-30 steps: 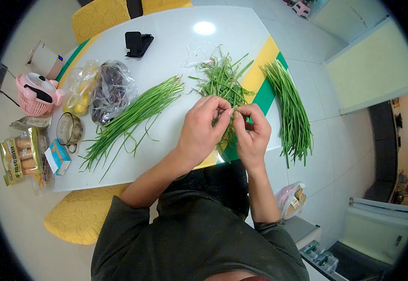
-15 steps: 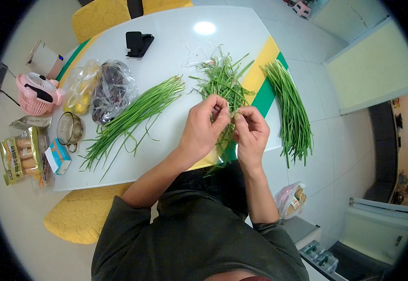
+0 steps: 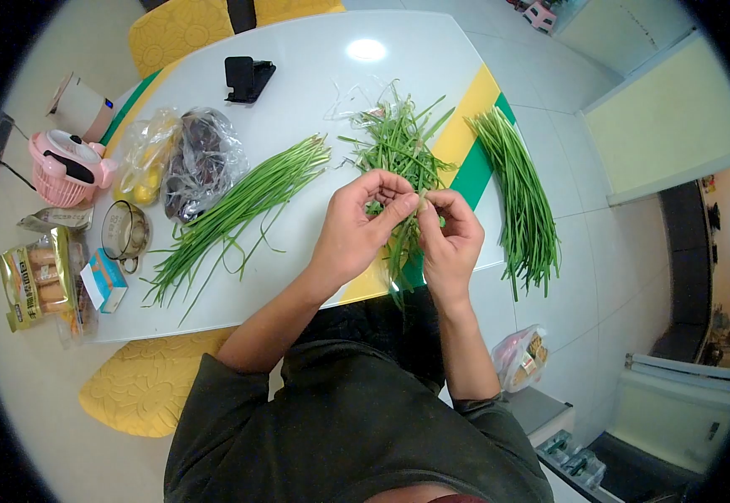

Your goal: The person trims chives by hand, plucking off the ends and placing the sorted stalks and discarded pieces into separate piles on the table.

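Observation:
My left hand (image 3: 355,230) and my right hand (image 3: 450,241) meet above the table's near edge, thumbs and fingertips pinched together around a pale bit of garlic chive. Green leaves hang below the fingers, though which strands are held I cannot make out. Just beyond my hands lies a loose, tangled heap of chives (image 3: 403,147), partly over a clear plastic wrapping (image 3: 357,101). To the left rests a neat bunch of garlic chives (image 3: 243,210) with its pale ends pointing away. Another long bunch (image 3: 520,201) lies at the right edge, its tips reaching past the table.
At the left stand a glass cup (image 3: 124,233), a blue-white box (image 3: 103,281), a bread package (image 3: 42,281), a pink fan (image 3: 69,168) and bags of yellow (image 3: 151,159) and dark produce (image 3: 201,159). A black stand (image 3: 248,80) sits farther back. A plastic bag (image 3: 520,359) is at lower right.
My fingertips have come together, the left hand turning slightly toward the right one. Green leaves now show hanging lower between and below the hands. The bunches on the table are unmoved.

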{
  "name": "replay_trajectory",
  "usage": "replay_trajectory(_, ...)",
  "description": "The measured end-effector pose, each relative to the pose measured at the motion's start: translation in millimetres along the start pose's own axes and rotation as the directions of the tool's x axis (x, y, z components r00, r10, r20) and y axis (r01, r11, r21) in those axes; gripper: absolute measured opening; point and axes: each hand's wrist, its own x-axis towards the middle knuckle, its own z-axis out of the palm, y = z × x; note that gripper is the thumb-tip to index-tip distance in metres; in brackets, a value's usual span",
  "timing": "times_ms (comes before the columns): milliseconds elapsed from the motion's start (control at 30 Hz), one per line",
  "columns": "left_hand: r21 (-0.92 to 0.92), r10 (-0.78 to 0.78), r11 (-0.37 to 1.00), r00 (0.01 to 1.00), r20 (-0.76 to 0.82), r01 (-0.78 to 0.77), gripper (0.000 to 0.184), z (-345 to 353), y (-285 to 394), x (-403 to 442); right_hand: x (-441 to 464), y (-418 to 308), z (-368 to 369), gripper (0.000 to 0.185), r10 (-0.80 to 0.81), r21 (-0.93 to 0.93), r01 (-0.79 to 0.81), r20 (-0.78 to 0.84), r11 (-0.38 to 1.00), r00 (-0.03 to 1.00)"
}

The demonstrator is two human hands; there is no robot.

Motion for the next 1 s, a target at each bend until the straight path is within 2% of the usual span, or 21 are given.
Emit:
replay_trajectory(100, -0.029, -0.01, 1.0, 1.0, -0.03, 0.009, 0.017, 3.4, 2.5, -1.9, 1.0, 0.1, -0.6, 0.007, 0.0, -0.012, 0.0, -0.006, 1.0, 1.0)
replay_trajectory(200, 0.136, 0.096, 0.987, 0.994, -0.057, -0.088, 0.016, 1.2, -2.9, -0.3, 0.6, 1.4, -0.6, 0.006, 0.004, 0.004, -0.004, -0.012, 1.0, 1.0)
replay_trajectory(300, 0.077, -0.046, 0.996, 0.998, -0.048, 0.049, 0.014, -0.9, 5.3, -0.7, -0.4, 2.2, -3.2, 0.005, 0.033, 0.054, -0.034, 0.016, 0.998, 0.999)
replay_trajectory(400, -0.18, -0.104, 0.979, 0.995, -0.006, 0.101, 0.011, -10.6, -7.3, 7.4, -3.7, 4.3, -10.9, 0.004, 0.124, 0.202, -0.134, 0.06, 0.97, 0.99)
replay_trajectory(467, -0.22, -0.15, 0.967, 0.985, -0.083, 0.128, 0.013, -16.2, -3.3, 12.3, -6.7, -0.8, -15.3, 0.004, 0.16, 0.301, -0.179, 0.088, 0.937, 0.983)
replay_trajectory(567, -0.243, -0.186, 0.959, 0.97, -0.156, 0.145, 0.017, -30.5, -0.4, 20.5, -4.1, 2.0, -31.3, 0.003, 0.139, 0.397, -0.143, 0.038, 0.907, 0.99)
replay_trajectory(600, -0.26, -0.18, 0.956, 0.97, -0.164, 0.134, 0.017, -36.6, -1.6, 23.2, -1.6, -2.2, -35.5, 0.004, 0.169, 0.395, -0.144, -0.029, 0.907, 0.985)
replay_trajectory(733, -0.264, -0.154, 0.958, 0.975, -0.16, 0.108, 0.02, -43.2, 6.1, 27.4, 13.0, -3.8, -54.2, 0.004, 0.041, 0.167, -0.01, -0.185, 0.986, 0.982)
replay_trajectory(800, -0.27, -0.142, 0.957, 0.98, -0.137, 0.101, 0.021, -41.3, 10.1, 29.0, 20.5, 4.0, -49.8, 0.006, -0.12, -0.116, 0.102, -0.17, 0.988, 0.978)
replay_trajectory(833, -0.272, -0.14, 0.957, 0.983, -0.117, 0.104, 0.022, -40.1, 11.8, 29.0, 24.8, 6.3, -47.8, 0.009, -0.198, -0.255, 0.156, -0.148, 0.954, 0.969)
replay_trajectory(867, -0.273, -0.139, 0.956, 0.985, -0.097, 0.108, 0.023, -38.2, 12.9, 28.7, 29.4, 3.7, -49.3, 0.021, -0.19, -0.372, 0.184, 0.019, 0.91, 0.982)
replay_trajectory(967, -0.296, -0.142, 0.948, 0.987, -0.073, 0.115, 0.024, -31.8, 12.2, 26.7, 30.9, -7.4, -29.6, 0.031, -0.167, -0.466, 0.223, 0.158, 0.856, 0.973)
replay_trajectory(1000, -0.297, -0.138, 0.948, 0.989, -0.06, 0.114, 0.025, -31.6, 11.8, 26.3, 31.0, -6.4, -29.0, 0.029, -0.152, -0.394, 0.219, 0.193, 0.893, 0.969)
